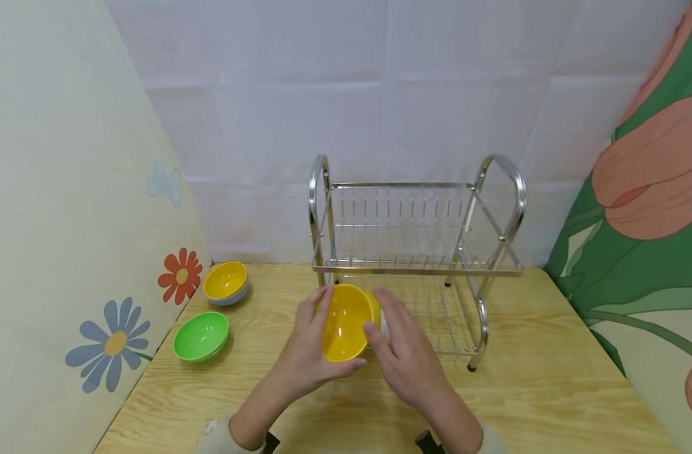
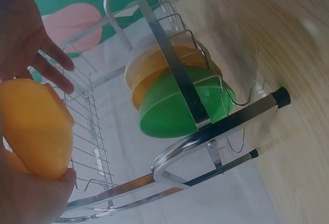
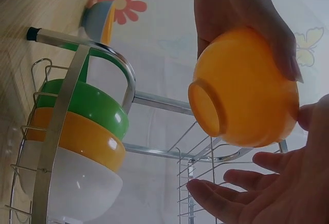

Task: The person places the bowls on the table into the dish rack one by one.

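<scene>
In the head view, my left hand (image 1: 306,343) grips a yellow bowl (image 1: 344,325), thumb below the rim and fingers along its far side. The bowl is tipped sideways, its inside turned toward the left and its foot toward the right. My right hand (image 1: 405,350) is at the bowl's right side, fingers extended and thumb at the rim. The right wrist view shows the bowl's round foot facing my right palm. Beyond both hands, the lower tier of a metal dish rack (image 1: 416,271) holds a green bowl (image 3: 97,108), another yellow bowl (image 3: 92,144) and a white bowl (image 3: 82,183) side by side.
On the table's left side stand a green bowl (image 1: 201,337) and, behind it, a yellow bowl (image 1: 225,281) nested in a greyish-blue bowl (image 1: 232,299). The rack's upper tier (image 1: 403,227) rises in front of a white cloth backdrop (image 1: 351,94). Flower-printed panels flank the table.
</scene>
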Demonstrator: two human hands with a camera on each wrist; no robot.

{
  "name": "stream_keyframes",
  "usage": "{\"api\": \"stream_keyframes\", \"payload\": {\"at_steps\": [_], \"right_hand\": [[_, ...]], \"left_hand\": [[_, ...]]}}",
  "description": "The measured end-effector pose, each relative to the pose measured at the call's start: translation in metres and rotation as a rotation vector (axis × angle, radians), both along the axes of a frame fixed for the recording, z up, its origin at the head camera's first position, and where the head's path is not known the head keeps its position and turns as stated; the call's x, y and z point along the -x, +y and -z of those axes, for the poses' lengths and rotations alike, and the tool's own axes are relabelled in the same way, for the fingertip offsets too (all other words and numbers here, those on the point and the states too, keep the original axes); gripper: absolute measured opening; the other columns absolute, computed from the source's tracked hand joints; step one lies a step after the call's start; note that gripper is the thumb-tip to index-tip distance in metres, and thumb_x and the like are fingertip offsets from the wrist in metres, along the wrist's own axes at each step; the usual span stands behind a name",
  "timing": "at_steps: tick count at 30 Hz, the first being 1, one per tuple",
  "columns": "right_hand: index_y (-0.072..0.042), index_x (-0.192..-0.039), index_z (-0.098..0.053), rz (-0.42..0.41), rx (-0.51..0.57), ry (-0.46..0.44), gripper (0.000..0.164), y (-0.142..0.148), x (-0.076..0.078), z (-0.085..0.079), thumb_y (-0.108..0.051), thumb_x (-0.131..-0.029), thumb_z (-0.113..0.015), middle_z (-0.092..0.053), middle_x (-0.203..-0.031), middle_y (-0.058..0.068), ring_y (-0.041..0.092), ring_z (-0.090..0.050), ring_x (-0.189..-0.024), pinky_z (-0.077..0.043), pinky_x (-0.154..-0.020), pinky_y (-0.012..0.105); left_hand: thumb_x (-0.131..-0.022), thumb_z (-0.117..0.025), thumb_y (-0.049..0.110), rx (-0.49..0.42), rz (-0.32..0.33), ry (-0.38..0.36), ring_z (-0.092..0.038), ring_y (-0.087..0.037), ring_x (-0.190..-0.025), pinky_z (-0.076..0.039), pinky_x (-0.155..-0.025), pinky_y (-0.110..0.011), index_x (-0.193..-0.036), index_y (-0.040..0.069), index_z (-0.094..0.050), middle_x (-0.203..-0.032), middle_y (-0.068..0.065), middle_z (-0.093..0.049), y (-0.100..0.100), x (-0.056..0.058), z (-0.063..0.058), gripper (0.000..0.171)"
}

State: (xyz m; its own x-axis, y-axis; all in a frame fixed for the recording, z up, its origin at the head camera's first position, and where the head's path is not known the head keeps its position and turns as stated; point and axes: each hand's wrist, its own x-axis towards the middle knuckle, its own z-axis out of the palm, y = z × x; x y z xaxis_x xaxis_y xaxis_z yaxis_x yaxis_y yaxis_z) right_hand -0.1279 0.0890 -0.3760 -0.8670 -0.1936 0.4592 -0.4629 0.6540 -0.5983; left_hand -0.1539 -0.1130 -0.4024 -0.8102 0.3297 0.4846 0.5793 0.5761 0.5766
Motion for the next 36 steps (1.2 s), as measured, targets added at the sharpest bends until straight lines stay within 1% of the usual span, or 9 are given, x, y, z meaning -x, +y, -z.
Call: {"api": "stream_keyframes", "payload": {"at_steps": [6, 11, 15, 19, 22, 25, 27, 29, 36], "right_hand": [[-0.016, -0.156, -0.038, -0.02, -0.014, 0.031, 0.055, -0.002, 0.0, 0.001, -0.035, -0.106, -0.051, -0.039, -0.16, 0.003, 0.027, -0.039, -0.146, -0.036, -0.114, 0.056], [-0.014, -0.157, -0.033, -0.021, -0.016, 0.035, 0.059, -0.005, -0.001, 0.002, -0.035, -0.106, -0.052, -0.042, -0.158, 0.004, 0.026, -0.048, -0.139, -0.043, -0.111, 0.053], [-0.014, -0.159, -0.03, -0.009, -0.003, 0.003, 0.063, -0.008, -0.002, 0.003, -0.036, -0.105, -0.054, -0.048, -0.153, 0.007, 0.023, -0.059, -0.123, -0.053, -0.1, 0.048], [-0.016, -0.158, -0.03, 0.01, -0.016, -0.015, 0.064, -0.01, -0.003, 0.003, -0.038, -0.104, -0.055, -0.05, -0.15, 0.007, 0.019, -0.062, -0.112, -0.057, -0.089, 0.042], [-0.014, -0.158, -0.029, 0.004, -0.04, 0.003, 0.065, -0.01, -0.003, 0.003, -0.037, -0.104, -0.057, -0.047, -0.153, 0.008, 0.021, -0.061, -0.114, -0.057, -0.09, 0.043], [-0.013, -0.158, -0.028, -0.007, -0.079, 0.047, 0.067, -0.01, -0.003, 0.004, -0.037, -0.103, -0.057, -0.043, -0.156, 0.01, 0.026, -0.057, -0.125, -0.054, -0.097, 0.047], [-0.012, -0.158, -0.028, -0.007, -0.113, 0.086, 0.067, -0.01, -0.003, 0.005, -0.037, -0.103, -0.057, -0.041, -0.157, 0.011, 0.028, -0.054, -0.13, -0.053, -0.1, 0.048], [-0.011, -0.158, -0.029, -0.006, -0.14, 0.127, 0.065, -0.01, -0.003, 0.005, -0.036, -0.103, -0.056, -0.041, -0.157, 0.012, 0.029, -0.051, -0.135, -0.052, -0.102, 0.049], [-0.009, -0.155, -0.034, 0.032, -0.208, 0.214, 0.059, -0.009, -0.001, 0.007, -0.03, -0.104, -0.053, -0.044, -0.154, 0.014, 0.03, -0.053, -0.131, -0.055, -0.097, 0.046]], "left_hand": [[-0.073, -0.085, 0.059, -0.027, 0.016, -0.014, -0.04, -0.031, -0.138, -0.051, -0.102, -0.048, -0.164, 0.017, -0.015, -0.162, -0.009, -0.021, 0.005, 0.001, 0.005, 0.122], [-0.071, -0.086, 0.056, -0.049, 0.024, 0.0, -0.04, -0.033, -0.138, -0.05, -0.102, -0.051, -0.163, 0.011, -0.018, -0.162, -0.011, -0.021, 0.01, 0.002, 0.009, 0.123], [-0.07, -0.087, 0.053, -0.066, 0.023, -0.015, -0.045, -0.032, -0.133, -0.052, -0.099, -0.049, -0.163, 0.011, -0.017, -0.162, -0.011, -0.02, 0.014, 0.001, 0.011, 0.124], [-0.069, -0.09, 0.046, -0.088, 0.033, -0.061, -0.049, -0.031, -0.13, -0.053, -0.099, -0.046, -0.164, 0.017, -0.012, -0.162, -0.012, -0.02, 0.017, 0.0, 0.011, 0.127], [-0.068, -0.092, 0.041, -0.095, 0.043, -0.081, -0.051, -0.029, -0.127, -0.054, -0.099, -0.044, -0.165, 0.023, -0.008, -0.161, -0.011, -0.021, 0.018, -0.001, 0.012, 0.129], [-0.066, -0.092, 0.038, -0.09, 0.051, -0.084, -0.052, -0.028, -0.125, -0.055, -0.096, -0.042, -0.164, 0.028, -0.005, -0.16, -0.011, -0.021, 0.019, 0.0, 0.014, 0.131], [-0.066, -0.092, 0.038, -0.087, 0.058, -0.084, -0.052, -0.028, -0.125, -0.055, -0.096, -0.042, -0.164, 0.029, -0.004, -0.16, -0.012, -0.021, 0.02, 0.0, 0.015, 0.132], [-0.066, -0.091, 0.036, -0.084, 0.066, -0.087, -0.051, -0.029, -0.126, -0.055, -0.096, -0.042, -0.164, 0.028, -0.004, -0.16, -0.013, -0.021, 0.022, 0.0, 0.016, 0.132], [-0.066, -0.091, 0.037, -0.074, 0.074, -0.158, -0.05, -0.03, -0.129, -0.052, -0.1, -0.041, -0.165, 0.019, -0.005, -0.162, -0.012, -0.017, 0.028, 0.0, 0.015, 0.132]]}}
